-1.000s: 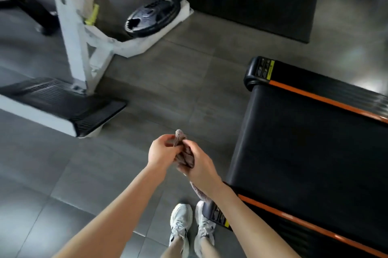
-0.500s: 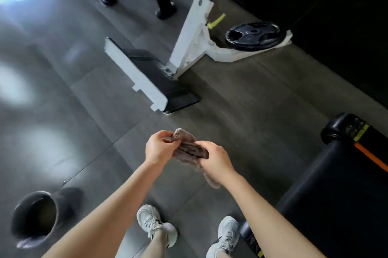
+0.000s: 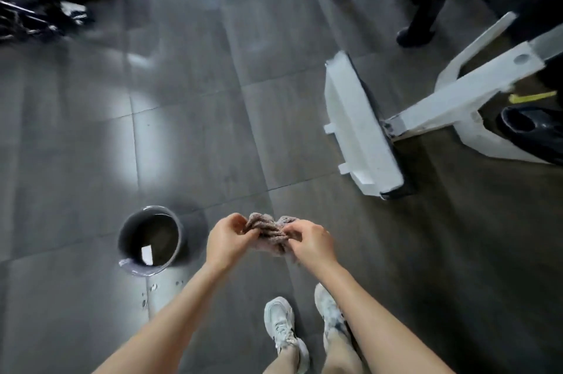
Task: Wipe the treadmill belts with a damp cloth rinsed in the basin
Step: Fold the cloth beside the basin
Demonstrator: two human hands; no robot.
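Basin [image 3: 181,235] nearer now, cloth [image 3: 268,232] bunched between both hands [image 3: 227,239] [image 3: 313,241]

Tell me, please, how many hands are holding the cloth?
2: the left hand grips the cloth at its left end, the right hand at its right end; neither is hidden.

This is a gym. A white weight machine [image 3: 451,102] with a broad footplate [image 3: 359,130] stands on the grey tiled floor [image 3: 182,130]. A black weight plate [image 3: 530,130] rests at its base, and another machine's dark legs [image 3: 426,8] stand behind.
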